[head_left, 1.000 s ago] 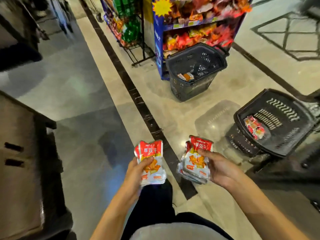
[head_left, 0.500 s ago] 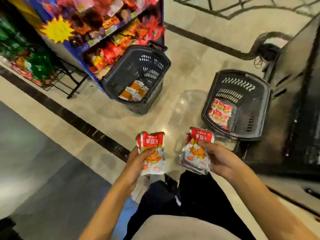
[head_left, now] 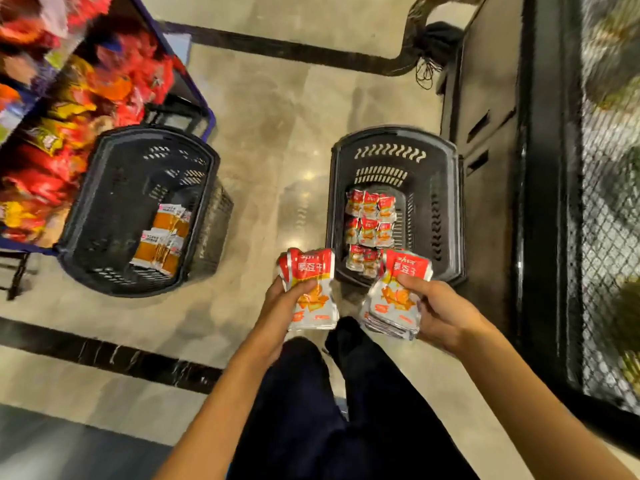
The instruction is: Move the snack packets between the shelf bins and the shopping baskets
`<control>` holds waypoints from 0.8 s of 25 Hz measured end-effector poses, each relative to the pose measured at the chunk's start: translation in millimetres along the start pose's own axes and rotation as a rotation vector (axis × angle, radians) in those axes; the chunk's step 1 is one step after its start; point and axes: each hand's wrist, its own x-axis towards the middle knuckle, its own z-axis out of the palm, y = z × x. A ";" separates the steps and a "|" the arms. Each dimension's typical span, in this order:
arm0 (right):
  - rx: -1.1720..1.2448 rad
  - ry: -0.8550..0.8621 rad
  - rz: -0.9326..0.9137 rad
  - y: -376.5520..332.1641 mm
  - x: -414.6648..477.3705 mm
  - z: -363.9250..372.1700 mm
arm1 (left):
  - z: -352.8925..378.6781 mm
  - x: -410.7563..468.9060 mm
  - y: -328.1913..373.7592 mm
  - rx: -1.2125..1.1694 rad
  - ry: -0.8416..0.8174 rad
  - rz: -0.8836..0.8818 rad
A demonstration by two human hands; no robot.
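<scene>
Snack packets, red-and-silver foil sachets, are divided into two stacks. The left stack (head_left: 313, 289) sits just left of frame centre and the right stack (head_left: 394, 303) just right of it. Both are held in the air above the floor, at the near rim of the right shopping basket (head_left: 450, 209), centre right of the frame. Rows of matching basket packets (head_left: 370, 223) lie on that basket's bottom. The left shopping basket (head_left: 104, 161), centre left, contains orange packets (head_left: 162, 237). It stands against the shelf bins (head_left: 52, 116) at upper left.

Handling, by my judgement:
1. The packets are light and flexible.
2. The foil faces look slick, so a stack may fan out or slide apart if the grip loosens.
3. Take hold across the flat faces, with the thumb on top and the fingers beneath, near the middle of the stack.
4. Apply moderate pressure only. I cannot tell how crushable the contents are.

Hand pose:
- My left hand (head_left: 277, 306) grips the left stack from its left edge. The thumb lies across the printed face and the fingers beneath are hidden.
- My right hand (head_left: 443, 313) grips the right stack from its right edge. The thumb is pressed on the top packet and the fingers are curled under.
- Both forearms enter from the bottom of the frame and converge toward the centre.
</scene>
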 end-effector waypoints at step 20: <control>-0.246 0.238 0.141 -4.3 502.5 -157.2 | 141.4 480.8 -201.5 0.384 0.011 -0.487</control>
